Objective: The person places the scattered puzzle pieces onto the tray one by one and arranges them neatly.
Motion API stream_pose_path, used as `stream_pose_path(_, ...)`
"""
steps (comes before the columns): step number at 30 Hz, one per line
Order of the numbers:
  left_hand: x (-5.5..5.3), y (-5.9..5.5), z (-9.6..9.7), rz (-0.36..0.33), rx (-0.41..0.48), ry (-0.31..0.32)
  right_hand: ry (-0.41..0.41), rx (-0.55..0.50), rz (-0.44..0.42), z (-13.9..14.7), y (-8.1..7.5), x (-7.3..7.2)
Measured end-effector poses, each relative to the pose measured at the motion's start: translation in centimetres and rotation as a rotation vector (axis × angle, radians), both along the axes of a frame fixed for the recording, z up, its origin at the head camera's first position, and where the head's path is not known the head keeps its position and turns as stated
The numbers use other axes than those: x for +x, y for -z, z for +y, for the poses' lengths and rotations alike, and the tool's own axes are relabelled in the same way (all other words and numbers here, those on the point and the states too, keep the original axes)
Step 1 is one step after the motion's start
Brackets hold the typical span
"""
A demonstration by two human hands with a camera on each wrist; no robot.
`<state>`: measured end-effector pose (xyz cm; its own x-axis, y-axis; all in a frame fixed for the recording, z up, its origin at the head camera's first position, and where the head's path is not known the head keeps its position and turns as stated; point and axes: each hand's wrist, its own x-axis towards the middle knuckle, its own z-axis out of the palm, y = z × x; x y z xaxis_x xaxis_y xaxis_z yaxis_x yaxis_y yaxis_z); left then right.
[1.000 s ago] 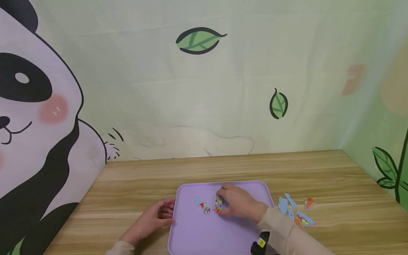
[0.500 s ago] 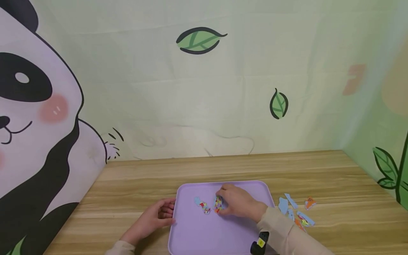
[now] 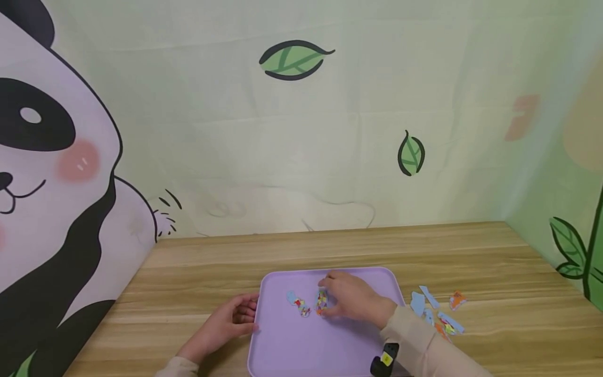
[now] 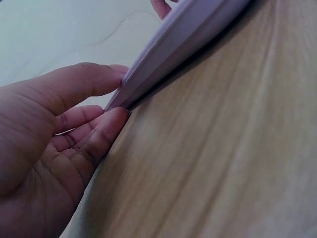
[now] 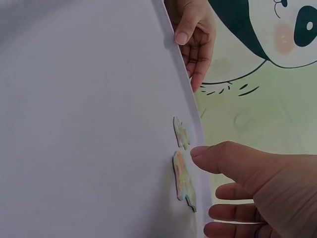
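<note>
My left hand (image 3: 233, 320) holds the left rim of a lilac tray (image 3: 282, 356). The left wrist view shows the thumb (image 4: 99, 82) against the rim, fingers bent at the tray's base. Over the tray, my right hand (image 3: 355, 298) arches with thumb and index finger at either end of a colourful jigsaw piece (image 3: 322, 302). In the right wrist view that piece (image 5: 183, 181) lies on the tray, and the thumb tip (image 5: 200, 152) and fingers stand apart beside it. To its left lies a joined pair of pieces, blue and patterned (image 3: 301, 306).
Several loose jigsaw pieces, blue (image 3: 417, 303) and orange (image 3: 457, 300), lie on the wooden table (image 3: 212, 267) right of the tray. A cloth wall with a panda (image 3: 52, 173) and leaves rises behind. A black wrist device (image 3: 385, 360) sits at the right sleeve.
Hardly anything differs. The right fingers have shifted very slightly around the jigsaw piece, which shows a little narrower now. The left hand and tray stay in place.
</note>
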<state>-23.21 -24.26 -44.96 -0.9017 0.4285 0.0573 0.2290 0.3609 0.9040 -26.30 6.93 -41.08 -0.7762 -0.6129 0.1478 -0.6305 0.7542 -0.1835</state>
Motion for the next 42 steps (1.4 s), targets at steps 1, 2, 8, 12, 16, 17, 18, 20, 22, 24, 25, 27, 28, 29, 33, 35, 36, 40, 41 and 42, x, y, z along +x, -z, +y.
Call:
stream_pose_path(1,0.0,0.0,0.0,0.004,-0.001,0.000,0.002,-0.004,-0.005,0.0,-0.1,0.0)
stream_pose_path(2,0.0,0.0,0.0,0.007,-0.002,0.001,0.003,-0.009,-0.010,0.1,-0.3,0.0)
stream_pose_path(8,-0.1,0.1,0.0,0.015,-0.009,0.005,0.009,-0.037,-0.028,0.5,-1.2,0.3)
stream_pose_path(12,-0.1,0.1,0.0,0.022,-0.008,0.006,0.016,-0.054,-0.038,0.8,-1.9,0.5)
stream_pose_path(16,-0.1,0.3,0.1,0.030,-0.003,0.007,0.032,-0.073,-0.060,1.0,-2.5,0.6)
stream_pose_path(17,-0.1,0.3,0.0,0.031,-0.002,0.006,0.033,-0.075,-0.059,1.1,-2.6,0.7)
stream_pose_path(18,-0.1,0.3,0.0,0.031,-0.001,0.005,0.034,-0.077,-0.058,1.1,-2.7,0.7)
stream_pose_path(20,0.0,0.3,0.0,0.031,-0.003,0.004,0.031,-0.082,-0.048,1.3,-2.9,0.8)
stream_pose_path(22,0.0,0.3,0.0,0.029,-0.004,0.004,0.035,-0.080,-0.036,1.5,-3.1,0.9)
stream_pose_path(24,0.0,0.2,0.1,0.025,-0.006,0.003,0.040,-0.081,-0.023,1.8,-3.3,1.0)
stream_pose_path(25,0.0,0.2,0.1,0.025,-0.007,0.002,0.041,-0.077,-0.010,1.9,-3.4,1.0)
stream_pose_path(27,-0.1,0.2,0.0,0.024,-0.008,0.000,0.043,-0.071,0.013,2.1,-3.5,1.1)
stream_pose_path(28,-0.1,0.2,0.0,0.025,-0.008,-0.002,0.042,-0.070,0.027,2.2,-3.6,1.2)
stream_pose_path(29,-0.1,0.2,0.0,0.026,-0.009,-0.003,0.042,-0.068,0.039,2.3,-3.7,1.3)
stream_pose_path(33,-0.1,0.3,-0.1,0.033,-0.009,-0.002,0.039,-0.066,0.079,2.8,-4.0,1.5)
stream_pose_path(35,-0.1,0.3,-0.1,0.034,-0.008,-0.001,0.040,-0.074,0.082,3.1,-4.1,1.6)
stream_pose_path(36,-0.1,0.3,-0.1,0.033,-0.006,-0.002,0.038,-0.077,0.083,3.3,-4.2,1.6)
stream_pose_path(40,-0.1,0.3,-0.1,0.028,-0.004,-0.005,0.033,-0.089,0.073,3.9,-4.4,1.8)
stream_pose_path(41,-0.1,0.3,-0.1,0.027,-0.004,-0.007,0.030,-0.090,0.078,4.1,-4.5,1.9)
stream_pose_path(42,-0.1,0.3,-0.1,0.025,-0.002,-0.008,0.027,-0.091,0.080,4.2,-4.6,2.0)
